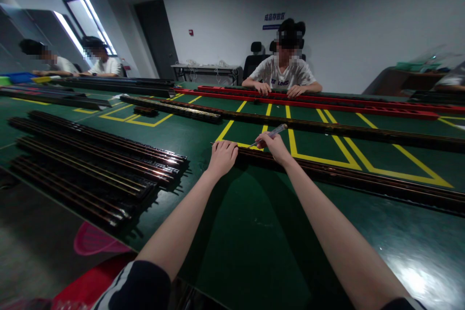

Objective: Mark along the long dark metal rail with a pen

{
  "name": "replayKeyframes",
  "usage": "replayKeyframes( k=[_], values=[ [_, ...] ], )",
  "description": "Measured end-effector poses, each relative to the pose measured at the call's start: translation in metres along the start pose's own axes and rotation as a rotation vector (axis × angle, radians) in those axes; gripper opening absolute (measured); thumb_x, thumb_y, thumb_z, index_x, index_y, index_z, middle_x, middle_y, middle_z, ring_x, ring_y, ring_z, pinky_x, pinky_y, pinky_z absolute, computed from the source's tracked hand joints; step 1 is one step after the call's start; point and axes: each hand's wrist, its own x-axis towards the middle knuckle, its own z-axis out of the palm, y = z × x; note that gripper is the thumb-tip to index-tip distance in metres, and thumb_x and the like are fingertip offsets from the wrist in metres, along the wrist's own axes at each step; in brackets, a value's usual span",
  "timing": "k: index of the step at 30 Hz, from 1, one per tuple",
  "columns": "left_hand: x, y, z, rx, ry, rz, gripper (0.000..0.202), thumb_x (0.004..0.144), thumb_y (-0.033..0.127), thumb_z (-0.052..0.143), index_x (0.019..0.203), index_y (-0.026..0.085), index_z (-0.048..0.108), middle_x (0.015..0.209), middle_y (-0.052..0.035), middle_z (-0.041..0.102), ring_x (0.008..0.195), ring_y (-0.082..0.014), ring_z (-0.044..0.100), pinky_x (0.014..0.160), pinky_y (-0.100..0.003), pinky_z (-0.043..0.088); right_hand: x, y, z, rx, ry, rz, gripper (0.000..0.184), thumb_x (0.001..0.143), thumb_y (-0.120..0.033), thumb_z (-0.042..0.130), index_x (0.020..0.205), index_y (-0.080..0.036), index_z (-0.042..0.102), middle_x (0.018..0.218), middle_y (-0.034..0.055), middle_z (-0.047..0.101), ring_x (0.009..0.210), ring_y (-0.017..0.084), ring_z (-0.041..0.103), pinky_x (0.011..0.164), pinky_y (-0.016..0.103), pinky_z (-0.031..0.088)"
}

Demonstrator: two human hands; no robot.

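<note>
A long dark rail (327, 173) with copper-coloured strips runs across the table in front of me, from the middle to the right edge. My left hand (223, 157) is closed over its left end, the fingers pressed together on top. In my right hand (273, 146) is a screwdriver (279, 129) with a clear handle, pinched between the fingers. It slants down to the left, and its thin shaft points at the rail close to my left hand. Whether the tip touches the rail is too small to tell.
Several similar dark rails (90, 160) lie at the left on the green table (250, 232). Beyond my hands lies another long rail (348, 131). A co-worker (281, 75) sits opposite, hands at red rails (392, 110). A pink basket (96, 240) stands below the left edge.
</note>
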Motion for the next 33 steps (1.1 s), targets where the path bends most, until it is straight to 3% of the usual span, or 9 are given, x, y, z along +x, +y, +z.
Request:
replayKeyframes(
  k=[33],
  values=[
    [0.0007, 0.0003, 0.0, -0.005, -0.006, 0.002, 0.037, 0.096, 0.03, 0.027, 0.108, 0.02, 0.061, 0.111, -0.0069, 0.064, 0.108, -0.0217, 0.052, 0.101, -0.041, 0.031, -0.0014, -0.0019, 0.0001, -0.006, -0.005, 0.008, 0.02, 0.077, -0.027, 0.058, 0.061, -0.015, 0.062, 0.057, 0.0011, 0.06, 0.056, 0.011, 0.057, 0.061, 0.024, 0.047]
  ],
)
